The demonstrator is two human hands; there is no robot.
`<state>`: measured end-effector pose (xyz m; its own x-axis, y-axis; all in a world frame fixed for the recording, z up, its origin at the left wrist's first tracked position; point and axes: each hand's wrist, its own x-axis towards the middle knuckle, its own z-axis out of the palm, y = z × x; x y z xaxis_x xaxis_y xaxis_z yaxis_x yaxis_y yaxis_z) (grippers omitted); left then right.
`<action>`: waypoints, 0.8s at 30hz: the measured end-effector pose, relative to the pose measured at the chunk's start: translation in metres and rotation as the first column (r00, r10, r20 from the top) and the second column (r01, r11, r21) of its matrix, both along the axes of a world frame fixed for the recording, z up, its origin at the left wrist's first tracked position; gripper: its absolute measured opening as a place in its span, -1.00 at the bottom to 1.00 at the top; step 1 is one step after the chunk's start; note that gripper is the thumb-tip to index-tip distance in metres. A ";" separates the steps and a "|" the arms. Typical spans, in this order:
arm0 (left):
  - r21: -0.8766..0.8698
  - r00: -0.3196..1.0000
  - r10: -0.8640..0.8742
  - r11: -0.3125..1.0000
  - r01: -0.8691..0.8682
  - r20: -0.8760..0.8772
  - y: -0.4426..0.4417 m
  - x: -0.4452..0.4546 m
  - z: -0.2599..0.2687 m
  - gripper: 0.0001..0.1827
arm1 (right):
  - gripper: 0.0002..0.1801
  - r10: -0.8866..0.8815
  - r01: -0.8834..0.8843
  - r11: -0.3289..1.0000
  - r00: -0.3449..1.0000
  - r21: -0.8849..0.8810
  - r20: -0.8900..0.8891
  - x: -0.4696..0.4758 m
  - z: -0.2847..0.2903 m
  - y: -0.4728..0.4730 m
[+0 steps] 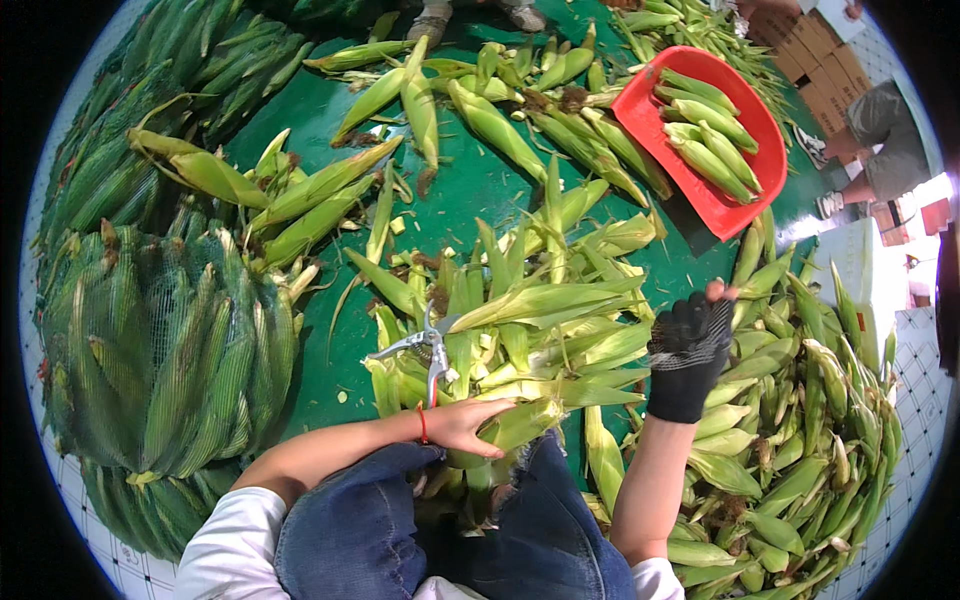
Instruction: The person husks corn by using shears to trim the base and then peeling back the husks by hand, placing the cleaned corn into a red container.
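Note:
My left hand (478,429), bare with a red cord at the wrist, grips the end of a green-husked ear of corn (529,421) above my knees. Just beyond that wrist, pruning shears (432,343) with silver and red handles lie on the heaped husks, blades apart. My right hand (691,352) wears a black fingerless-tip glove and is raised between the husk pile and the corn heap at the right. Its fingers look partly curled, and nothing shows in them. Loose husks and ears (555,307) lie in front of me.
Green mesh sacks of corn (172,352) stand at the left. A red scoop-shaped tray (769,161) holds several trimmed ears at the upper right. A large heap of corn (780,450) lies at the right. Other people's feet (431,22) and legs (889,142) show at the far side.

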<state>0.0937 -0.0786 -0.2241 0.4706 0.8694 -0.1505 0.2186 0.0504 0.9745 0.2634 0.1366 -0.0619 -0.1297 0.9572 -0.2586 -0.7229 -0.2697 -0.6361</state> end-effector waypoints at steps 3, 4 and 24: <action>0.036 0.987 0.099 0.995 -0.096 -0.130 0.019 -0.015 0.037 -0.10 | -0.71 0.015 -0.062 0.981 0.968 0.183 0.251 0.035 -0.076 -0.035; 0.072 0.975 0.163 0.985 -0.154 -0.148 0.037 -0.017 0.050 -0.17 | -0.63 0.019 -0.093 0.975 0.941 0.204 0.337 0.031 -0.087 -0.057; -0.342 0.777 0.502 0.704 -0.623 -0.380 0.032 -0.113 0.028 -0.35 | -0.41 -0.148 0.149 0.989 0.970 0.009 0.191 0.044 -0.078 -0.047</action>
